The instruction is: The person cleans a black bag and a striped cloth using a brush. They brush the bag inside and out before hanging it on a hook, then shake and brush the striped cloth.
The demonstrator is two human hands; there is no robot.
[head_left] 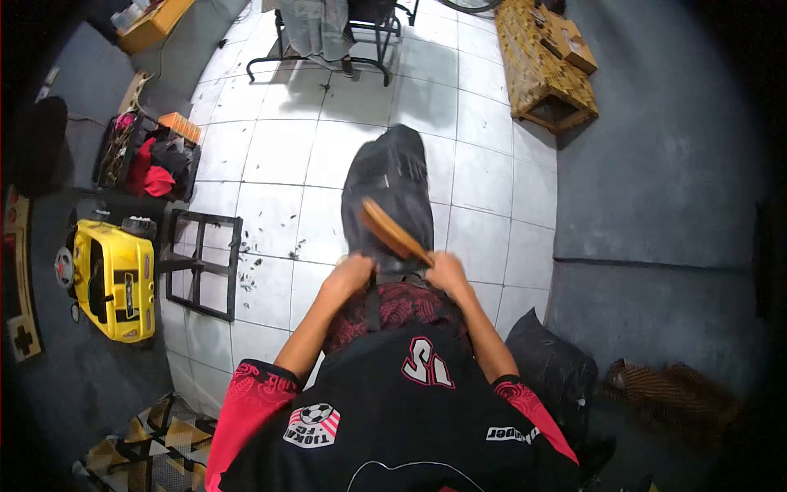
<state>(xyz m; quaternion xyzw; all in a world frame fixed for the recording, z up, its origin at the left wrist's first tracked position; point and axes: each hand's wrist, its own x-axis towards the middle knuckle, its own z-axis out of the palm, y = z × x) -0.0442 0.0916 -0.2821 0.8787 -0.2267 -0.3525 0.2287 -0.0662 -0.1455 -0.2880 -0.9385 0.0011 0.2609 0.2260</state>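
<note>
Across the bag (pixel 403 195), right grip (pixel 445 271) clasps a brush (pixel 393 233), left grip (pixel 352 273) clutches the bag's edge; slackening there could bunch it!

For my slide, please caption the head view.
Right hand holds a brown brush over a black bag, left hand at its near end.

The left forearm (pixel 316 323) and right forearm (pixel 482 326) reach forward, slanting in toward each other. The right hand (pixel 446 271) is closed in a grip; the left hand (pixel 353 271) turns inward, its grasp unclear.
</note>
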